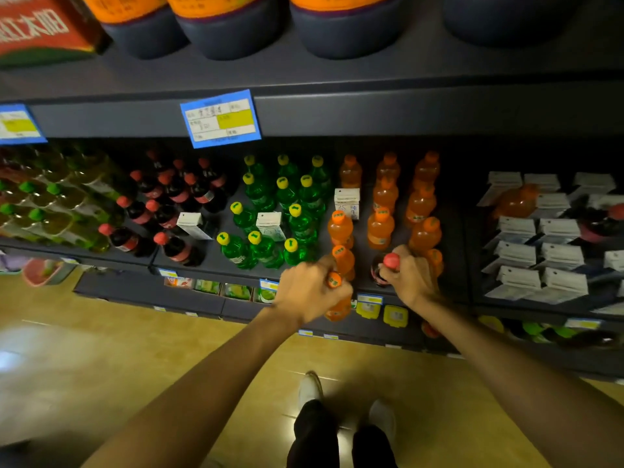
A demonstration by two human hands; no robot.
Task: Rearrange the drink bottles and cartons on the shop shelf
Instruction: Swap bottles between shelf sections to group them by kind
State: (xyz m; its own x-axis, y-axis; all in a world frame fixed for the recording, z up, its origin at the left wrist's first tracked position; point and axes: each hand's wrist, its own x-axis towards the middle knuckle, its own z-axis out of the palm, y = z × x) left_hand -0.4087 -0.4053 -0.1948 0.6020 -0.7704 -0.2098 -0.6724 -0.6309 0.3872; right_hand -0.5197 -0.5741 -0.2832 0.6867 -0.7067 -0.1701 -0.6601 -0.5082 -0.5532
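Note:
My left hand [312, 290] grips an orange drink bottle [337, 307] by its neck, just in front of the shelf edge. My right hand [410, 275] grips a dark cola bottle with a red cap [391, 261] that stands among the orange bottles [380, 228] at the shelf front. Left of them stand green bottles with yellow caps [290, 201], then dark cola bottles [175, 194]. White cartons stand among the rows: a carton [347, 202] in the orange rows, a carton [271, 224] among the green bottles, and a carton [194, 224] beside the colas.
A stack of white cartons [547, 238] fills the shelf section on the right, with an orange bottle [516, 201] and a cola bottle [604, 224] among them. Yellow-green bottles [50, 204] stand far left. Big jugs [229, 25] sit on the upper shelf [371, 109]. Lower shelves and floor lie below.

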